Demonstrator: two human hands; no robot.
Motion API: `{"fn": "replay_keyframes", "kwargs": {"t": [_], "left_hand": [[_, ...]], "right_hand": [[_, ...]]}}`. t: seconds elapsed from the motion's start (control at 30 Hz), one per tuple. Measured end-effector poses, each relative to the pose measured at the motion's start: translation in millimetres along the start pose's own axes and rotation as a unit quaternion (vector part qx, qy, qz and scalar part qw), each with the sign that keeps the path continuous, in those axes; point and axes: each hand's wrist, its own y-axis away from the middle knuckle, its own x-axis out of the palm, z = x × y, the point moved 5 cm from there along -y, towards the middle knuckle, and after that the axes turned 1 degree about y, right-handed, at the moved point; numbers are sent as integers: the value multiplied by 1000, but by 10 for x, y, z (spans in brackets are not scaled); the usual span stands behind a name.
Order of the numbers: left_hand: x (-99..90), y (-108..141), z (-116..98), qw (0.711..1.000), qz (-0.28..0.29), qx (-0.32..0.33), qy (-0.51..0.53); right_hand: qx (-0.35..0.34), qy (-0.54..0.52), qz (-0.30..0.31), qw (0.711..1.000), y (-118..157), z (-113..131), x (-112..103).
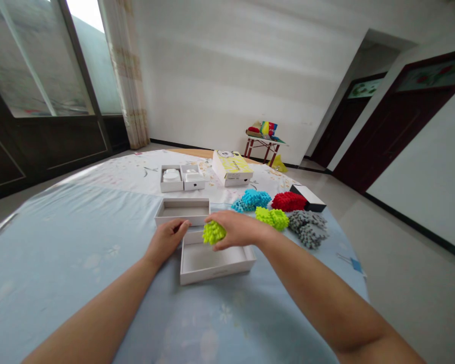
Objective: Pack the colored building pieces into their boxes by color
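Observation:
My right hand [233, 230] grips a bright green bumpy clump [213, 232], which looks like joined building blocks. It is above an open white box [216, 275] near the table's front. My left hand [167, 240] rests at that box's left side, by the corner of a second open white box [182, 221] just behind. Its fingers are loosely bent, with thumb and forefinger apart, and I see nothing held. Right of my right hand lie more bumpy clumps: green [272, 218], blue [251, 200], red [288, 201] and grey [308, 228].
Behind stand a white box with two compartments [172, 187] holding white items and a yellow-and-white carton [233, 169]. A black-and-white box [308, 196] sits by the red clump. A blue clip [356, 265] is at the table's right edge. A small side table [265, 142] stands by the wall.

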Motion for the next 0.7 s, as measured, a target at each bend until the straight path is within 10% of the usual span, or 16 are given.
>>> {"fn": "replay_keyframes", "kwargs": {"t": [0.23,0.7], "left_hand": [[17,7,6,1000,7,4,-5],[29,7,-18,1000,4,11,10]], "right_hand": [[11,21,141,990,-188,156,444],[57,-87,119,987,-32,62,308]]}}
